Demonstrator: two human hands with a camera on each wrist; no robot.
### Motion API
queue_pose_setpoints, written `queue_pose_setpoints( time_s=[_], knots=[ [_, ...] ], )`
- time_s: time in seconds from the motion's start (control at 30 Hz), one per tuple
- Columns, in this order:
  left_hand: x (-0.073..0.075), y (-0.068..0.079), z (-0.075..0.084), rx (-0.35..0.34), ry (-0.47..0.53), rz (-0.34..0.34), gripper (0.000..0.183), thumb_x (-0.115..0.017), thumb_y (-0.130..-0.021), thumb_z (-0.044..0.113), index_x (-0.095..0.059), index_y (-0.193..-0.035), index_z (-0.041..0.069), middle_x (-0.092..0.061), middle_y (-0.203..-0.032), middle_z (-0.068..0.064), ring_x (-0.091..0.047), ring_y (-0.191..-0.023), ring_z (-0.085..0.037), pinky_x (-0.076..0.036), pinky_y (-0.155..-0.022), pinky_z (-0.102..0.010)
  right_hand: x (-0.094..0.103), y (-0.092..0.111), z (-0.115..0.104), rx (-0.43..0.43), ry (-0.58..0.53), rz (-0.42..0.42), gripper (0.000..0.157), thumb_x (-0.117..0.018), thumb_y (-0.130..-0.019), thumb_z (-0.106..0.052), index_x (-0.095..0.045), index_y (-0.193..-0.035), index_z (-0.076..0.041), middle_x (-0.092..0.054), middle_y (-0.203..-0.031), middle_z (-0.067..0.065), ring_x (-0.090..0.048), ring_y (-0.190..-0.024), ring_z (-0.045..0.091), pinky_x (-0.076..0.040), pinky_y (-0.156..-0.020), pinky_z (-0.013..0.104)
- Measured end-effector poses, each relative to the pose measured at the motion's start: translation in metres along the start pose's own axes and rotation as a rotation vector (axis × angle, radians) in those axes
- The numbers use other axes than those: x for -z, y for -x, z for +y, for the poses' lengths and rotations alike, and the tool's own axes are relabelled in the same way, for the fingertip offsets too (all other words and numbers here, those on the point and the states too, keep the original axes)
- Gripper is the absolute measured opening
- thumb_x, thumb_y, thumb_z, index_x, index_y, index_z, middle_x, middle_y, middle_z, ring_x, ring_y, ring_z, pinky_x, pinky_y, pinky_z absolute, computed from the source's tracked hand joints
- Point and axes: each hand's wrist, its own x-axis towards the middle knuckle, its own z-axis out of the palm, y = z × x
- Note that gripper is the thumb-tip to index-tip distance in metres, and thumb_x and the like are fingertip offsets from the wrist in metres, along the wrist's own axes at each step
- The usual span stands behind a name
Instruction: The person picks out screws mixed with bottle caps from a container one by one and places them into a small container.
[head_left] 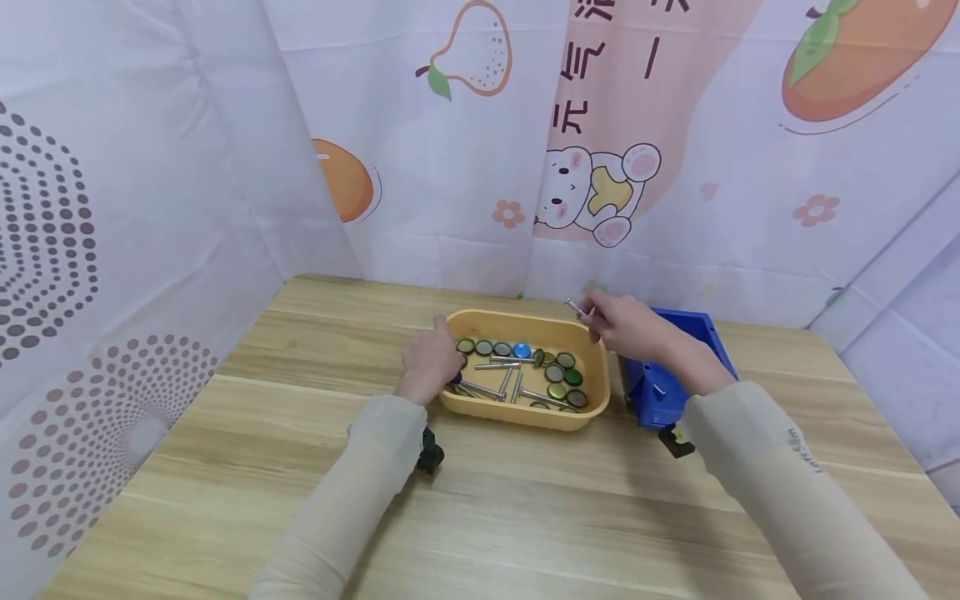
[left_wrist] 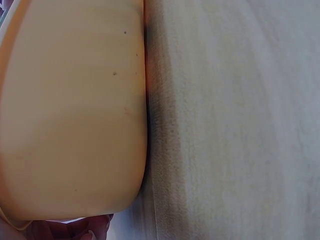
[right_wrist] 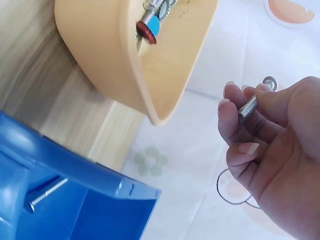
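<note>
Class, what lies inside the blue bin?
A metal bolt shows inside the blue bin. In the head view, the right forearm hides part of the interior; what's beneath cannot be seen.

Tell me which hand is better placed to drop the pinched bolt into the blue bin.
Right, most likely. The right hand already pinches the bolt near the blue bin. The left hand is at the yellow tray, on the end away from the bin.

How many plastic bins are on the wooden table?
2: a yellow-orange oval plastic bin at the left hand, and a blue rectangular plastic bin partly hidden by the right arm.
</note>
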Motion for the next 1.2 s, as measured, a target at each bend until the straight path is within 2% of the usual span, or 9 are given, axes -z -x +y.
queue_pose_setpoints(
  time_s=[0.23,0.5,0.7,0.87,1.03,1.2],
  knots=[
    [0.0,0.0,0.0,0.0,-0.011,-0.001,0.046,-0.069,-0.09,0.028,-0.043,-0.123,0.008,-0.06,-0.076,-0.009,-0.053,-0.061,-0.021,-0.037,-0.049,-0.029,0.011,0.006,0.011,-0.013,0.016,0.033,0.01,-0.047,-0.102,-0.007,-0.052,-0.108,0.0,-0.066,-0.081,0.01,-0.056,-0.065,0.016,-0.049,-0.058,0.029],
    [-0.001,-0.002,0.001,-0.001,0.0,-0.002,0.047,-0.068,-0.091,0.027,-0.043,-0.125,0.008,-0.061,-0.078,-0.009,-0.054,-0.061,-0.021,-0.038,-0.049,-0.029,0.018,0.017,0.038,-0.038,0.008,0.061,0.009,-0.045,-0.102,-0.005,-0.05,-0.102,0.002,-0.064,-0.078,0.013,-0.053,-0.062,0.016,-0.044,-0.055,0.027],
    [0.0,-0.001,0.0,-0.005,-0.003,0.004,0.046,-0.069,-0.09,0.027,-0.043,-0.124,0.008,-0.061,-0.079,-0.01,-0.054,-0.062,-0.021,-0.038,-0.049,-0.029,0.019,0.022,0.061,-0.088,-0.018,0.043,0.014,-0.044,-0.102,-0.005,-0.048,-0.103,0.008,-0.061,-0.074,0.013,-0.054,-0.06,0.015,-0.046,-0.053,0.027],
    [0.0,-0.001,0.0,-0.003,-0.001,0.003,0.046,-0.069,-0.09,0.027,-0.044,-0.123,0.008,-0.06,-0.079,-0.01,-0.054,-0.061,-0.021,-0.038,-0.049,-0.029,0.019,0.027,0.077,-0.12,-0.017,0.042,0.013,-0.045,-0.1,-0.002,-0.048,-0.101,0.01,-0.063,-0.076,0.019,-0.061,-0.062,0.021,-0.051,-0.056,0.03],
    [0.0,-0.001,-0.001,-0.007,-0.008,0.007,0.046,-0.069,-0.09,0.027,-0.044,-0.123,0.008,-0.06,-0.079,-0.01,-0.055,-0.062,-0.021,-0.039,-0.048,-0.03,0.02,0.032,0.086,-0.154,-0.014,0.019,0.014,-0.044,-0.1,-0.002,-0.047,-0.1,0.011,-0.064,-0.079,0.022,-0.061,-0.063,0.022,-0.051,-0.058,0.033],
    [0.0,-0.001,-0.001,-0.012,-0.012,0.011,0.046,-0.069,-0.089,0.027,-0.044,-0.123,0.008,-0.061,-0.079,-0.011,-0.056,-0.064,-0.022,-0.04,-0.049,-0.03,0.018,0.035,0.091,-0.192,0.049,-0.006,0.016,-0.047,-0.098,-0.004,-0.048,-0.102,0.012,-0.064,-0.081,0.021,-0.061,-0.063,0.018,-0.052,-0.058,0.035]
  ],
)
